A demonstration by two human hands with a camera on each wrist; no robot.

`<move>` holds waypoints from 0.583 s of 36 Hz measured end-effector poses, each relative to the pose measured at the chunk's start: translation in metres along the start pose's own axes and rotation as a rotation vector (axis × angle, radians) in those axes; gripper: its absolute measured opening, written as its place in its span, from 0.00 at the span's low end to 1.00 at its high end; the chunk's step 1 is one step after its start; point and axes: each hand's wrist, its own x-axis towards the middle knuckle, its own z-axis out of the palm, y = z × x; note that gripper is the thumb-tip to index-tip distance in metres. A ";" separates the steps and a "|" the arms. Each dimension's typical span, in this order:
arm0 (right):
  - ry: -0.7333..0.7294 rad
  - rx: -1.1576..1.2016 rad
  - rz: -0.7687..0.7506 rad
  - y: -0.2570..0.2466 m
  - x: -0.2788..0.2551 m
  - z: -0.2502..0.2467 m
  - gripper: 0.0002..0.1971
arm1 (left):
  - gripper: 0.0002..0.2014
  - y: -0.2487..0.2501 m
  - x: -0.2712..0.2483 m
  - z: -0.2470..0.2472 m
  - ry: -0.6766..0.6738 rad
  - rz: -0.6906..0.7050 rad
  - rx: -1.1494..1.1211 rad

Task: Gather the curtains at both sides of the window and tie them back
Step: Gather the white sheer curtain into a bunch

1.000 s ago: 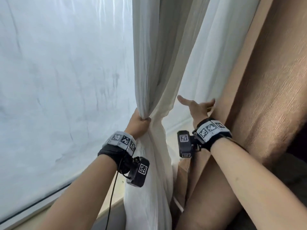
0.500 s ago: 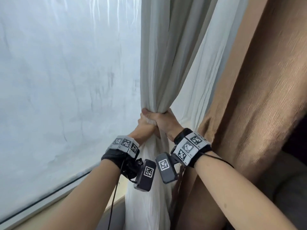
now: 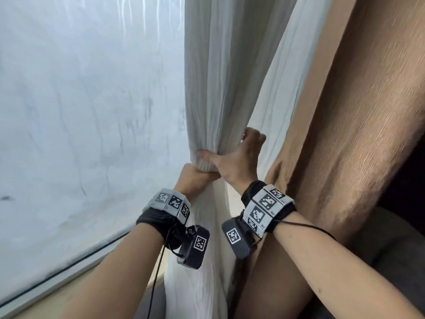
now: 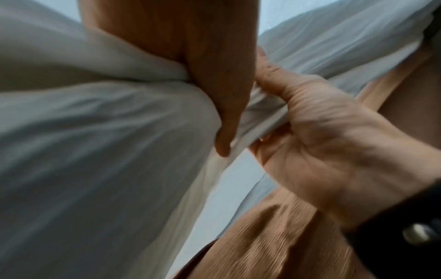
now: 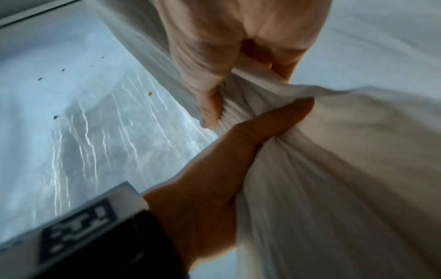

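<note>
**Holding the White Curtain in a Bunch**

My left hand (image 3: 195, 178) is shut tight around the white curtain (image 3: 216, 88). I squeeze it there so the soft cloth stays in one bunch and does not slide open. My right hand (image 3: 239, 162) sits just above it, touching it. Its thumb (image 3: 204, 155) presses the front of the bunch and its fingers curl around the far side, so it holds the curtain too. I think two hands work better, because one can keep the bunch while the other moves.

The white curtain hangs in the middle, just right of the window (image 3: 92, 111). It is thin and light, with many long folds that run down into my hands. Below my hands it puffs out wide again. A thick brown curtain (image 3: 345, 134) hangs on the right, near my right arm, and it is loose. I see no tie yet, so the tying is not done.
</note>
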 end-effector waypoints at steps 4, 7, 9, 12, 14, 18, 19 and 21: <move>-0.230 0.008 0.352 -0.001 0.013 0.006 0.71 | 0.12 0.000 -0.003 -0.010 -0.078 -0.060 -0.028; -0.407 0.305 0.513 -0.006 0.015 0.014 0.71 | 0.15 0.001 -0.008 -0.012 -0.122 -0.065 -0.053; -0.452 0.410 0.540 -0.006 0.012 0.019 0.49 | 0.16 0.001 -0.010 -0.010 -0.144 -0.067 -0.088; -0.478 0.353 0.436 -0.016 0.005 0.013 0.07 | 0.35 -0.002 -0.008 -0.008 -0.125 -0.064 -0.089; -0.481 0.355 0.388 -0.024 0.002 0.009 0.05 | 0.55 -0.004 -0.005 -0.007 -0.067 -0.133 -0.020; -0.461 0.323 0.379 -0.028 0.003 0.011 0.08 | 0.48 0.003 -0.010 0.001 0.142 -0.090 0.182; -0.459 0.285 0.358 -0.026 0.003 0.012 0.11 | 0.51 0.003 -0.011 0.003 0.183 -0.083 0.231; -0.436 0.254 0.342 -0.022 0.003 0.011 0.09 | 0.67 0.003 -0.011 0.008 0.281 -0.112 0.292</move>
